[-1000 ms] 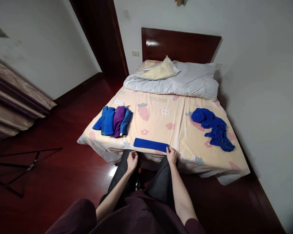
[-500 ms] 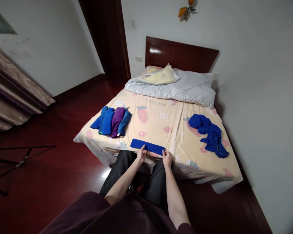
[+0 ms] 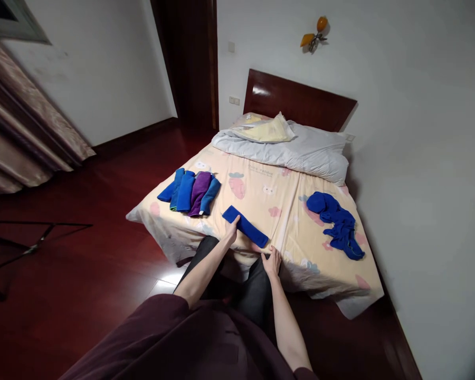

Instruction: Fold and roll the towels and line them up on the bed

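Note:
A blue towel [image 3: 252, 231], folded into a long flat strip, lies slantwise at the near edge of the bed. My left hand [image 3: 231, 230] grips it close to its far left end, thumb on top. Just below the strip's right end, my right hand [image 3: 272, 260] is apart from the towel, its fingers spread over the edge of the bedsheet. To the left lies a row of folded towels, several blue ones [image 3: 186, 191] and a purple one [image 3: 200, 193]. A crumpled heap of blue cloth [image 3: 335, 221] rests on the right side of the bed.
The bed [image 3: 257, 184] has a patterned sheet, with a grey quilt [image 3: 312, 148] and a pale yellow pillow [image 3: 271, 130] by the dark headboard [image 3: 296, 100]. Black tripod legs [image 3: 35, 245] stand on the floor at left. A wall borders the bed's right side.
My right hand has let go of the strip's right end. My left hand has turned the towel so that its left end points up and away. The view has shifted slightly.

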`<state>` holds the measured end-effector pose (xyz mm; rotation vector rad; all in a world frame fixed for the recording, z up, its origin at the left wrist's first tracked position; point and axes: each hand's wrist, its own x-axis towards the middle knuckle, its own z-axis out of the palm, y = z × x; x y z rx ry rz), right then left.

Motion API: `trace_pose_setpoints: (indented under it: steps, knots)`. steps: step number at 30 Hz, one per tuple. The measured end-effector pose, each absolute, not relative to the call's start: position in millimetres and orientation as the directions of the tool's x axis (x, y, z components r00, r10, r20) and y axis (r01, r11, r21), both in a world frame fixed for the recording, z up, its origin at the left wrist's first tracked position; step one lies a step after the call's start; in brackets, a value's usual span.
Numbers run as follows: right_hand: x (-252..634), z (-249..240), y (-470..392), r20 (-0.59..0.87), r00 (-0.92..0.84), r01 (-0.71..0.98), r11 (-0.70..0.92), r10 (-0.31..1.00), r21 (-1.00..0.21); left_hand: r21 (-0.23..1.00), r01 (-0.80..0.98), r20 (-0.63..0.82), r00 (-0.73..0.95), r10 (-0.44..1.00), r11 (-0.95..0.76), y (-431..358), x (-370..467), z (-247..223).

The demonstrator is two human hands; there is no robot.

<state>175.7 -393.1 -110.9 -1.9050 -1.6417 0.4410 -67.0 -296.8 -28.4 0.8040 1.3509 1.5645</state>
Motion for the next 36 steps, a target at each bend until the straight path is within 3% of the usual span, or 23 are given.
trace_pose_setpoints:
  steps: [5, 13, 19, 27, 36]
  knots:
    - [169, -94, -391, 0.088, 0.237, 0.744, -0.123, 0.967, -0.657, 0.954, -0.288, 0.015, -0.237, 0.971, -0.085, -285, -86, 18]
    - [52, -34, -334, 0.144, 0.038, 0.539, 0.101, 0.989, -0.836, 0.983, 0.064, 0.166, 0.114, 0.979, -0.174, -277, -136, 80]
    - [-28, -5, -289, 0.159, -0.1, 0.423, 0.187, 0.982, -0.887, 0.941, 0.214, 0.25, 0.087, 0.964, -0.263, -274, -193, 98]
    - [-76, 17, -252, 0.189, -0.244, 0.284, 0.256, 0.951, -0.924, 0.929, 0.243, 0.293, -0.023, 0.956, -0.279, -266, -244, 90]
    - [-102, 20, -229, 0.117, -0.253, 0.249, 0.181, 0.96, -0.952, 0.917, 0.282, 0.31, -0.053, 0.949, -0.284, -250, -261, 73]
